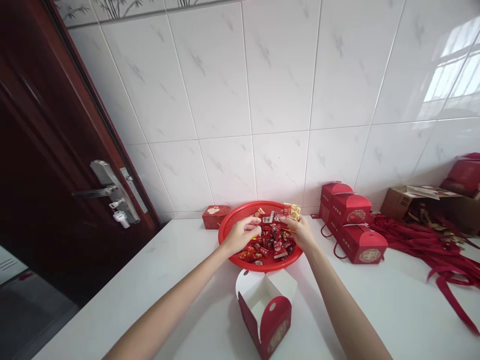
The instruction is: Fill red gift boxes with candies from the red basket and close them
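A red plastic basket (225,235) holds many small wrapped candies (279,249), mostly red. Over its left part is my left hand (242,236), fingers curved and thumb apart, with nothing visible between them. My right hand (299,232) is closed at the basket's right side. A gold-and-white packet (292,211) sticks up from behind its fingers, apparently in its grip; the fingertips partly hide other wrappers. In front of the basket, between my forearms, stands an open red gift box (275,327) with a white inside and raised flaps. I see no candy inside it.
Closed red gift boxes (363,245) stand in a row on the right. Beyond them lie a heap of red ribbons (408,240) and an open cardboard box (393,202). A small red box (215,217) sits behind the basket's left side, near the tiled wall (225,170). A dark door (48,150) is at left.
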A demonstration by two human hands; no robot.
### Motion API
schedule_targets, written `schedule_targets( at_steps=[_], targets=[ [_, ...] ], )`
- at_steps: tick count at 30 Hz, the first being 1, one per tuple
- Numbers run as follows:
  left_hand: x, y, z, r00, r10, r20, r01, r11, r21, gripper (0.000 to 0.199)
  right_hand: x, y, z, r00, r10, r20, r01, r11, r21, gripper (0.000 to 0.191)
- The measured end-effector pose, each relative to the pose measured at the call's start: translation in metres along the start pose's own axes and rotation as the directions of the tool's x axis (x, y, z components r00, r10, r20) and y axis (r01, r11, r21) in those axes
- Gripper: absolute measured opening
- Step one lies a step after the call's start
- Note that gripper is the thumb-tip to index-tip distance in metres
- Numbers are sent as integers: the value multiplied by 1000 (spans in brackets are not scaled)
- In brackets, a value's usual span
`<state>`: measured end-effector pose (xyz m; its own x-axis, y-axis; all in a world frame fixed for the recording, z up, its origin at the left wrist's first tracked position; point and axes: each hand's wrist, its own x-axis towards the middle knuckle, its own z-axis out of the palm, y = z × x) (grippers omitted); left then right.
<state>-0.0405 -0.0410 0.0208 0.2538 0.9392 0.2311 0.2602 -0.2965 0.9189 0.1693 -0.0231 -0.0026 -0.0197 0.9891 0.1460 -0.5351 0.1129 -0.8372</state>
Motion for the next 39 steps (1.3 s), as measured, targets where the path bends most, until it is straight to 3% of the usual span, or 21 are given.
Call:
schedule_targets(
  at_steps=[4,8,12,21,26,31,39],
  targets=[
    [-64,19,-12,994,74,81,-91,968,234,33,-6,-4,2,1000,10,12,-9,1000,-15,38],
    [-122,30,-9,983,6,183,-73,929,362,35,-19,-10,7,993,52,101,-48,998,-39,42],
    [-154,25,-1,979,-72,191,-5,927,376,38,-36,-23,11,979,76,190,-59,994,-92,42],
    [-156,22,-3,954,-132,270,48,953,299,36,-73,-57,19,952,98,290,-29,972,-234,45],
    [-154,20,-10,957,-60,284,-13,969,248,57,-84,-61,23,923,140,358,-19,947,-321,41],
    [-153,15,-12,944,-62,325,9,986,164,81,-94,-63,30,851,242,466,9,881,-474,33],
    [-154,12,-11,926,-24,377,-21,993,115,91,-103,-49,41,776,268,571,152,800,-581,27]
  ],
)
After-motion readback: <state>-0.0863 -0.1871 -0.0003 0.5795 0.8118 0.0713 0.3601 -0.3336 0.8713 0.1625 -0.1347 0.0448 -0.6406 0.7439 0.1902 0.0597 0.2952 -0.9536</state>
